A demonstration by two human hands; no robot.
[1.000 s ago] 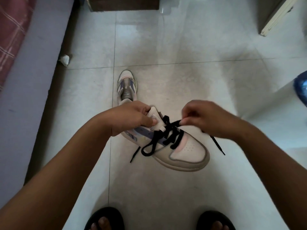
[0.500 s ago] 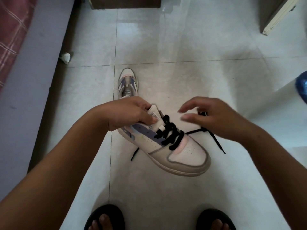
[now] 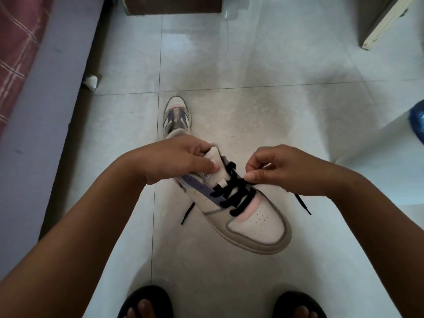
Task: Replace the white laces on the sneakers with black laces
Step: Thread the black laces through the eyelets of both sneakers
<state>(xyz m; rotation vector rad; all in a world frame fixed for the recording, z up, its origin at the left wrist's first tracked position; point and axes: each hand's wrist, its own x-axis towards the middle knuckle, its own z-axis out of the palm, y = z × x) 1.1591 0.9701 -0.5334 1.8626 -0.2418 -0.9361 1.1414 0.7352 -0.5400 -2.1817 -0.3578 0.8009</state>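
Observation:
A white, purple and pink sneaker (image 3: 257,222) is held above the tiled floor, toe pointing toward the lower right. My left hand (image 3: 176,161) grips its tongue and collar. A black lace (image 3: 236,196) criss-crosses the eyelets; one loose end hangs below the shoe on the left, the other trails under my right wrist. My right hand (image 3: 282,171) pinches the black lace at the upper eyelets on the right side. A second sneaker (image 3: 176,115) stands on the floor beyond my hands, with no lace visible in it.
A bed edge (image 3: 46,92) with a plaid cover runs along the left. A crumpled white scrap (image 3: 90,81) lies beside it. Dark furniture (image 3: 174,5) stands at the top, a door frame (image 3: 383,21) top right, a blue object (image 3: 417,120) at the right edge. My sandalled feet (image 3: 144,304) show below.
My right hand, which had opened and drawn away from the lace half a second ago, has come back and pinches the lace at the upper eyelets. The left hand keeps hold of the shoe.

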